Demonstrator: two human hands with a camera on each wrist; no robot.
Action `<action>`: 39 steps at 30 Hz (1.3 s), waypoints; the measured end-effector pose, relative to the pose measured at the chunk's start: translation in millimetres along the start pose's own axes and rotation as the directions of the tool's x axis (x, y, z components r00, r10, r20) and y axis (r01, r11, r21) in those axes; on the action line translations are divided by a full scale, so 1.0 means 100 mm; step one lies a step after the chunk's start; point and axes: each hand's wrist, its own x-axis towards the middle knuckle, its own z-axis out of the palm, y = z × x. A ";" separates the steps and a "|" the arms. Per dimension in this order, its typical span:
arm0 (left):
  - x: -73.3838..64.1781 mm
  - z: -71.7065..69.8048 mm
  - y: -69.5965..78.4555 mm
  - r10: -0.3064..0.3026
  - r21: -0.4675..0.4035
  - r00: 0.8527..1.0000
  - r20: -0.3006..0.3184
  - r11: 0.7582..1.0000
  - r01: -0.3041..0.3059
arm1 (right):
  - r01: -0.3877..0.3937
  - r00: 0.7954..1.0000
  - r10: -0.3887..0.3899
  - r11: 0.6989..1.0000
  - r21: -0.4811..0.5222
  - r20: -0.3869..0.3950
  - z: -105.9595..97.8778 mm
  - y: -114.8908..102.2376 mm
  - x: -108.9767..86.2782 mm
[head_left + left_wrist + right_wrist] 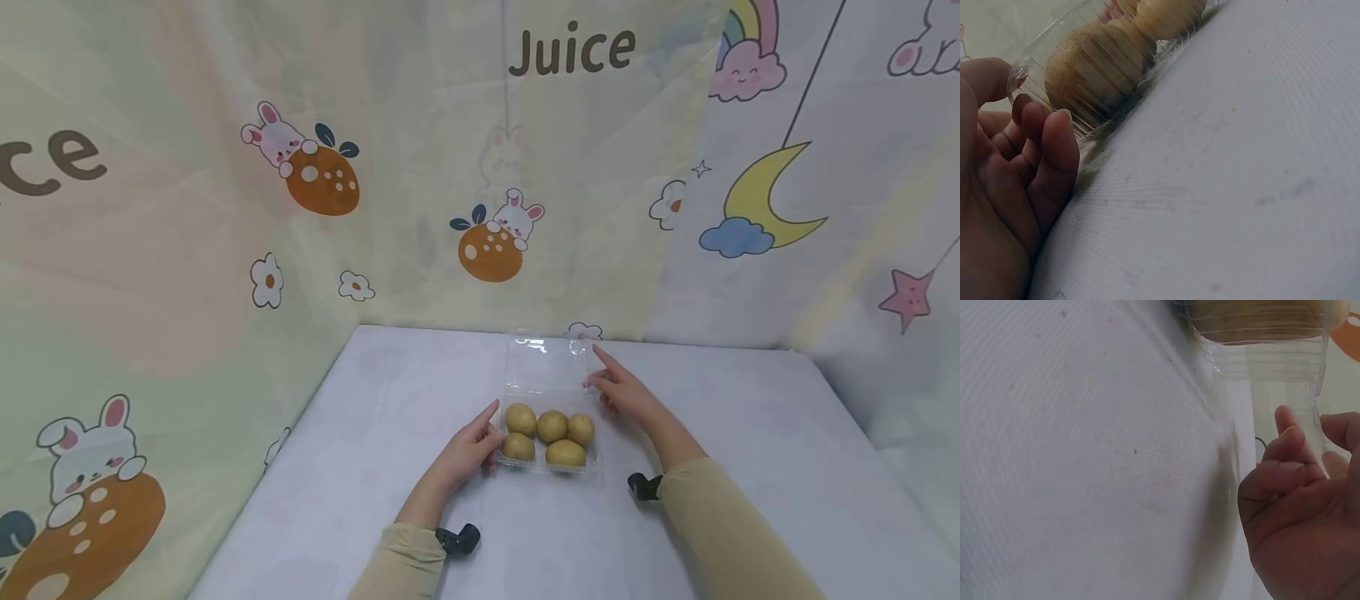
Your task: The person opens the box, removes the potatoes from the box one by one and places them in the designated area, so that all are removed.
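Observation:
A clear plastic clamshell box (551, 472) lies on the table with its lid (547, 367) folded back, away from me. Several round, yellowish-brown potatoes (552, 426) sit inside in two rows. At the box's left side is my left hand (463, 454), its thumb over the rim and the other fingers (1060, 140) curled against the outside wall; the index finger stretches toward the far left corner. My right hand (626, 396) is beside the lid's right edge. Its index finger points along that edge, and the thumb (1338, 428) touches the lid.
A white cloth covers the table (420, 358). Printed curtains (420, 167) with bunnies, a moon and lettering rise behind and at both sides. Black wrist-worn cameras sit at the left cuff (459, 540) and the right cuff (643, 486).

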 end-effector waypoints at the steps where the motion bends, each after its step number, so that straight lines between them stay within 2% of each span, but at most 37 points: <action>1: 0.00 0.00 0.00 0.001 -0.001 1.000 0.003 1.000 -0.001 | -0.013 1.000 0.013 1.000 -0.006 -0.001 0.01 0.00 0.00; 13: -0.01 0.00 0.02 -0.002 -0.006 1.000 0.009 1.000 0.002 | -0.128 0.991 0.126 0.991 0.046 0.044 0.06 0.06 0.02; 20: -0.02 -0.01 0.03 -0.017 -0.005 1.000 0.000 1.000 0.017 | -0.212 0.976 0.209 0.976 0.042 0.060 0.10 0.05 0.00; 29: -0.02 -0.01 0.03 -0.018 0.003 1.000 0.002 1.000 0.018 | -0.223 0.974 0.220 0.972 0.070 0.053 0.11 0.04 -0.01; 39: -0.02 0.00 0.04 -0.023 -0.007 1.000 0.003 1.000 0.023 | -0.212 0.975 0.209 0.977 0.035 0.070 0.07 0.03 -0.04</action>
